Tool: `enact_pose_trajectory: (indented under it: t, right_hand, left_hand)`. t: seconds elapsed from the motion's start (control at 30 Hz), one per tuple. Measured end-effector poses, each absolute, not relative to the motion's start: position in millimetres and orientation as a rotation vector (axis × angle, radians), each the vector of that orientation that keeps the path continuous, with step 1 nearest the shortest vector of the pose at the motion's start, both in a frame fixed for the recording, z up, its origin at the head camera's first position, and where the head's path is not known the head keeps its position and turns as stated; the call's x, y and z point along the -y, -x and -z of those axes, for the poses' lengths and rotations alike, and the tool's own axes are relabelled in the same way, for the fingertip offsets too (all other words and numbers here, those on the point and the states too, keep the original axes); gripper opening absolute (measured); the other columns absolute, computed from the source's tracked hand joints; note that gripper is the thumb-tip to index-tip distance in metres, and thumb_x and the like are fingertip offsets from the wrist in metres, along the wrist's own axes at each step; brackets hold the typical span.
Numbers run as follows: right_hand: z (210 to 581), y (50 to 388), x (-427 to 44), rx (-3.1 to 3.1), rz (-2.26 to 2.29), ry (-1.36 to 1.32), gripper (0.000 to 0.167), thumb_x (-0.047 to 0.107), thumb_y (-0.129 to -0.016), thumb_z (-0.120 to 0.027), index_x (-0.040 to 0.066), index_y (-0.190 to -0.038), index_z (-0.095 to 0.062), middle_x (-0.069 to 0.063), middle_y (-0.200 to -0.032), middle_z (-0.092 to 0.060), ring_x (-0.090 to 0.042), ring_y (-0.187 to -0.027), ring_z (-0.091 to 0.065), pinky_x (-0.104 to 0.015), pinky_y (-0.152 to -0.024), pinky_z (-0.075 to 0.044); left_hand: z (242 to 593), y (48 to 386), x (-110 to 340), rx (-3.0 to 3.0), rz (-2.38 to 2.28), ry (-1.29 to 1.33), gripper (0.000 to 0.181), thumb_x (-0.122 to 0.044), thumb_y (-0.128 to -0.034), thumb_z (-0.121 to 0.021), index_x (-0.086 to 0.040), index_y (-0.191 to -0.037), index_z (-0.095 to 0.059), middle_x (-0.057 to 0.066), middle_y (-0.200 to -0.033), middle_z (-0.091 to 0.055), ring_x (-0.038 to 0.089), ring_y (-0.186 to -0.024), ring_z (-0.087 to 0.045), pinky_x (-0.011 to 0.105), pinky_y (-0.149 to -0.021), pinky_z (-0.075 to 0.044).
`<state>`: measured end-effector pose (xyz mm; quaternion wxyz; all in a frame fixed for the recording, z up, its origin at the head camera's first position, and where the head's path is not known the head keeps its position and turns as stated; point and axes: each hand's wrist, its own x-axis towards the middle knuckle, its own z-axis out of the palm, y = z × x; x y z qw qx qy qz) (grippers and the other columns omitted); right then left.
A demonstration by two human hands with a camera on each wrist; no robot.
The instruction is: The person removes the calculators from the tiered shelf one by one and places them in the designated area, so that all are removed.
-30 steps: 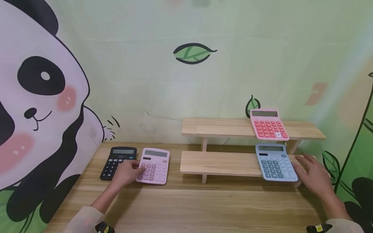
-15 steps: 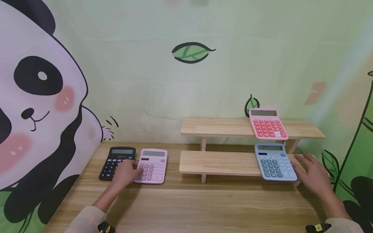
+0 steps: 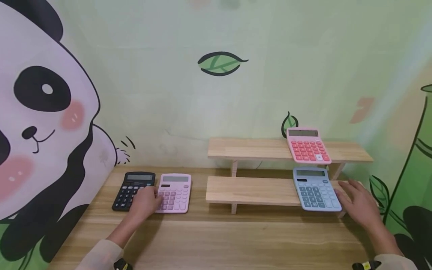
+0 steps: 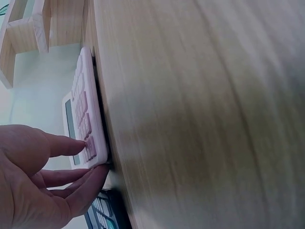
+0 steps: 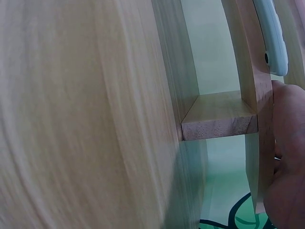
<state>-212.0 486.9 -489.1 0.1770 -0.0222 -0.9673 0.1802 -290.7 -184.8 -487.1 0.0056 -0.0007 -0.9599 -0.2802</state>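
Observation:
In the head view, my left hand pinches the left edge of a lilac calculator on the table. The left wrist view shows the thumb on its keys and the fingers under its edge. Just left of it lies a black calculator, partly hidden by the hand. My right hand rests on the right end of the lower wooden shelf, thumb beside a blue calculator lying there. A pink calculator with coral keys leans on the upper shelf.
The two-tier shelf stands on a wood-grain table. Behind is a green wall hanging with leaves and a large panda at left.
The lilac calculator has slid slightly left toward the black one with my left hand on it, and straightened a little. My right hand stays in place. The head view has shifted slightly.

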Motion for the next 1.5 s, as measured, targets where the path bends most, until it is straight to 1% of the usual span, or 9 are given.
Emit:
enact_pose_trajectory:
  t: [0.2, 0.33, 0.43, 0.57, 0.7, 0.87, 1.03, 1.33, 1.5]
  right_hand:
    - [490, 211, -485, 2.751, -0.502, 0.080, 0.062, 0.043, -0.111, -0.051, -0.010, -0.143, -0.054, -0.044, -0.152, -0.036, -0.069, -0.136, -0.032, -0.084, -0.104, -0.028]
    - [490, 212, -484, 2.749, -0.497, 0.079, 0.062, 0.043, -0.111, -0.050, -0.009, -0.144, -0.054, -0.044, -0.152, -0.036, -0.069, -0.136, -0.033, -0.084, -0.104, -0.027]
    - [488, 212, -484, 2.750, -0.494, 0.081, 0.062, 0.043, -0.111, -0.050, -0.009, -0.144, -0.054, -0.044, -0.152, -0.036, -0.069, -0.136, -0.033, -0.084, -0.104, -0.027]
    - [486, 212, -485, 2.753, -0.493, 0.086, 0.062, 0.043, -0.111, -0.049, -0.009, -0.144, -0.053, -0.044, -0.152, -0.036, -0.068, -0.137, -0.032, -0.084, -0.104, -0.027]
    - [484, 212, -486, 2.752, -0.491, 0.084, 0.062, 0.044, -0.111, -0.050, -0.009, -0.144, -0.053, -0.044, -0.152, -0.036, -0.068, -0.137, -0.031, -0.084, -0.103, -0.027]
    - [483, 213, -487, 2.748, -0.500, 0.078, 0.062, 0.044, -0.111, -0.050, -0.009, -0.144, -0.053, -0.045, -0.152, -0.035, -0.069, -0.137, -0.030, -0.085, -0.103, -0.027]
    - [485, 213, -486, 2.766, -0.519, 0.084, 0.063, 0.045, -0.111, -0.051, -0.009, -0.145, -0.053, -0.045, -0.152, -0.035, -0.069, -0.138, -0.030, -0.085, -0.103, -0.027]
    - [484, 213, -487, 2.758, -0.507, 0.072, 0.062, 0.043, -0.111, -0.051, -0.010, -0.144, -0.053, -0.045, -0.151, -0.035, -0.069, -0.136, -0.031, -0.084, -0.102, -0.028]
    - [485, 214, -487, 2.759, -0.502, 0.065, 0.063, 0.044, -0.111, -0.052, -0.010, -0.143, -0.054, -0.045, -0.151, -0.036, -0.069, -0.136, -0.032, -0.084, -0.102, -0.029]
  left_hand:
    - [486, 288, 187, 3.008, 0.867, 0.049, 0.014, -0.008, -0.0972, -0.069, 0.001, -0.086, -0.071, 0.007, -0.070, -0.060, 0.019, -0.062, -0.054, 0.030, -0.052, -0.044]
    - [474, 284, 185, 3.016, 0.876, 0.044, 0.021, -0.013, -0.0975, -0.072, -0.002, -0.080, -0.067, 0.007, -0.068, -0.059, 0.019, -0.059, -0.053, 0.028, -0.050, -0.041]
    - [459, 280, 179, 3.014, 0.852, 0.078, 0.025, -0.020, -0.0981, -0.075, 0.003, -0.092, -0.071, 0.009, -0.075, -0.064, 0.020, -0.064, -0.056, 0.031, -0.053, -0.045]
    - [438, 271, 161, 2.984, 0.794, 0.200, 0.039, -0.025, -0.0984, -0.076, 0.009, -0.117, -0.072, 0.017, -0.100, -0.073, 0.026, -0.084, -0.066, 0.043, -0.072, -0.060]
    - [423, 262, 134, 2.921, 0.779, 0.332, 0.038, -0.026, -0.0979, -0.077, 0.006, -0.119, -0.074, 0.020, -0.112, -0.076, 0.031, -0.098, -0.073, 0.050, -0.084, -0.063]
    - [409, 251, 92, 2.867, 0.856, 0.490, 0.034, -0.029, -0.0973, -0.078, -0.002, -0.119, -0.075, 0.012, -0.111, -0.077, 0.026, -0.100, -0.075, 0.045, -0.085, -0.063]
    - [400, 246, 49, 2.857, 1.053, 0.643, 0.040, -0.032, -0.0999, -0.076, -0.002, -0.126, -0.073, 0.011, -0.115, -0.076, 0.026, -0.104, -0.073, 0.043, -0.087, -0.062]
    - [395, 267, -28, 2.654, 1.384, 0.852, 0.041, -0.041, -0.1024, -0.072, -0.009, -0.128, -0.073, 0.002, -0.116, -0.076, 0.016, -0.107, -0.071, 0.033, -0.093, -0.060]
    - [395, 276, -68, 2.562, 1.503, 0.886, 0.047, -0.041, -0.1009, -0.074, -0.007, -0.134, -0.070, 0.005, -0.120, -0.075, 0.011, -0.107, -0.070, 0.026, -0.092, -0.059]
